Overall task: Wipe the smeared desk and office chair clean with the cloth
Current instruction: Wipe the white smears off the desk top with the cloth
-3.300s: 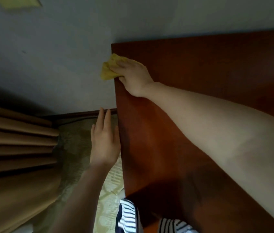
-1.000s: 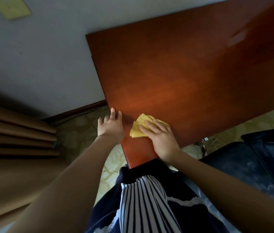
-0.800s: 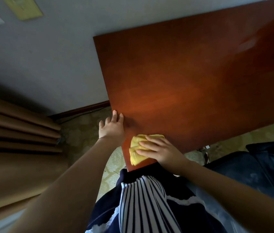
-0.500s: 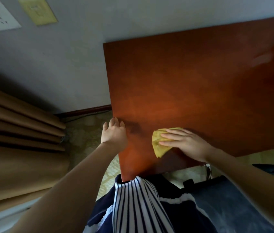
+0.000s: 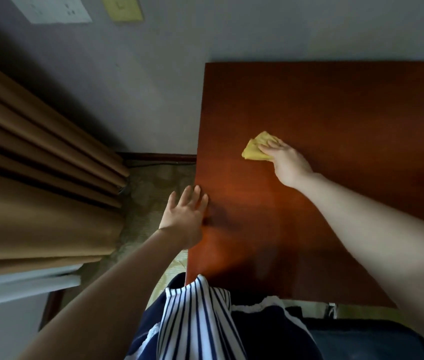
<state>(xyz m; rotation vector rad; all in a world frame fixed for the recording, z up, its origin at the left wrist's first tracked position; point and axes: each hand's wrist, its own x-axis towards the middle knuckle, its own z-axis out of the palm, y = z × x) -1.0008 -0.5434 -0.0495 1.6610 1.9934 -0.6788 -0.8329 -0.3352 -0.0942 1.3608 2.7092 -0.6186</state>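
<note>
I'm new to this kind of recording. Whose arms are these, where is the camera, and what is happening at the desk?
There is no machine here. The arms belong to a person, and every picture comes from one wide-angle camera worn on their head, looking forward and down. The right hand presses a yellow cloth onto the red-brown desk, fingers laid over it, to wipe the top. The left hand rests flat at the desk's left edge and holds nothing. Tan curtains hang to the left, and the striped fabric at the bottom is the person's own clothing.
</note>
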